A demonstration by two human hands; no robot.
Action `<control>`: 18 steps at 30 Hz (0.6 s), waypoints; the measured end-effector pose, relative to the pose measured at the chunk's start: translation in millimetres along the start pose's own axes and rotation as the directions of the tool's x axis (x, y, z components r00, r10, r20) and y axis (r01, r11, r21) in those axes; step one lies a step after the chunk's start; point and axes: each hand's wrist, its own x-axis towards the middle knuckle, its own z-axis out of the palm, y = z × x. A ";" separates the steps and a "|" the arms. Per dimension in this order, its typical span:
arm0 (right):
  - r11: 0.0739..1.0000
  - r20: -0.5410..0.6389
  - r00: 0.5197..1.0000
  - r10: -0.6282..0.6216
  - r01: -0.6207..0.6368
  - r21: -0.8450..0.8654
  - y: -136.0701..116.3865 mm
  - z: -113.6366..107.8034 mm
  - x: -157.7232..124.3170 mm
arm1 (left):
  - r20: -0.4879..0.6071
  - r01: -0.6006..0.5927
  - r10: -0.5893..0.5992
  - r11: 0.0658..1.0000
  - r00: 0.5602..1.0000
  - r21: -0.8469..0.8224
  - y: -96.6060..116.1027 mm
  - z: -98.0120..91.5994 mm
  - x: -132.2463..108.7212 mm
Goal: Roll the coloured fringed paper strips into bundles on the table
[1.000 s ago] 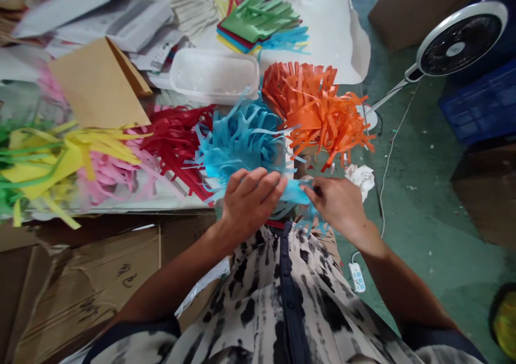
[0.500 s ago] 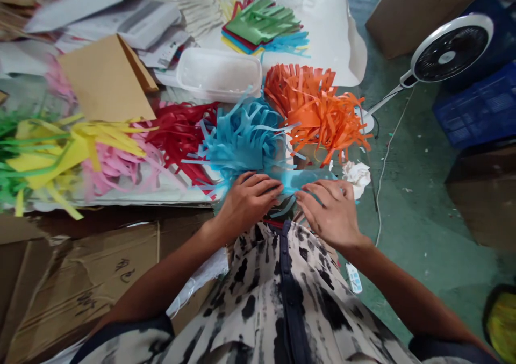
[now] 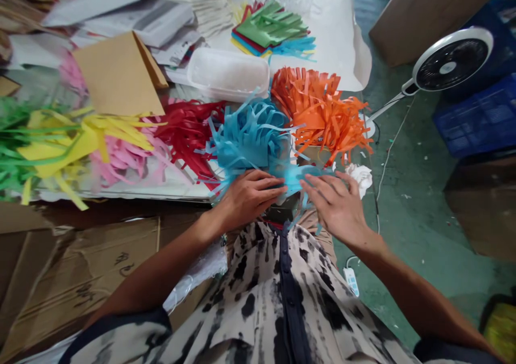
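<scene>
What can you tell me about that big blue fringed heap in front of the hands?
The blue heap looks like soft paper or thin fabric, cut into many narrow strips that curl and tangle upward, with a flat uncut part facing the person. It lies loosely near the table's front edge, between a dark red pile and an orange one. The left hand is at its near side; contact is unclear.

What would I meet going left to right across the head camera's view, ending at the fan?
Green fringe, yellow fringe, red fringe, blue fringe, orange fringe, fan.
</scene>
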 end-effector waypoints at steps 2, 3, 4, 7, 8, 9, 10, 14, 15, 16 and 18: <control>0.998 -0.012 0.999 -0.046 0.047 0.033 -4.0 1.3 -4.3 | 0.012 -0.011 0.011 1.000 1.000 0.012 -0.3 -0.4 -1.6; 0.998 -0.018 0.999 -0.043 0.044 0.044 -4.6 1.0 -5.9 | 0.017 -0.017 0.017 1.000 1.000 0.014 -0.6 -0.7 -1.8; 0.998 -0.033 0.999 -0.024 0.026 0.050 -4.8 0.0 -6.9 | 0.023 -0.022 0.022 1.000 0.999 0.013 -1.0 -1.1 -1.7; 0.996 -0.093 0.995 0.032 -0.025 0.080 -5.9 -2.6 -5.8 | 0.047 -0.028 0.028 0.999 0.999 0.014 -1.8 -2.1 -0.1; 0.996 -0.096 0.995 0.019 -0.010 0.091 -7.3 -2.3 -4.5 | 0.053 -0.029 0.028 0.999 0.998 0.023 -1.7 -2.3 0.4; 0.995 -0.095 0.995 -0.014 0.023 0.096 -8.9 -1.1 -3.1 | 0.055 -0.031 0.029 0.999 0.998 0.035 -1.4 -2.4 0.7; 0.993 -0.087 0.995 -0.054 0.062 0.097 -10.1 0.8 -2.0 | 0.056 -0.033 0.030 0.998 0.998 0.049 -1.0 -2.3 0.7; 0.995 -0.055 0.998 -0.041 0.046 0.091 -5.9 5.3 -3.1 | 0.045 -0.063 0.060 0.995 0.997 0.078 0.1 -1.9 -0.8; 0.996 -0.044 0.999 0.014 -0.010 0.089 -3.2 4.2 -4.3 | 0.040 -0.075 0.071 0.994 0.997 0.080 0.1 -1.8 -1.2; 0.994 -0.040 0.997 0.067 -0.063 0.086 -0.8 2.6 -5.3 | 0.035 -0.084 0.082 0.993 0.996 0.082 0.1 -1.8 -1.3; 0.991 -0.052 0.992 0.113 -0.108 0.084 0.7 -0.7 -5.7 | 0.027 -0.092 0.090 0.991 0.996 0.094 -0.1 -1.8 -0.7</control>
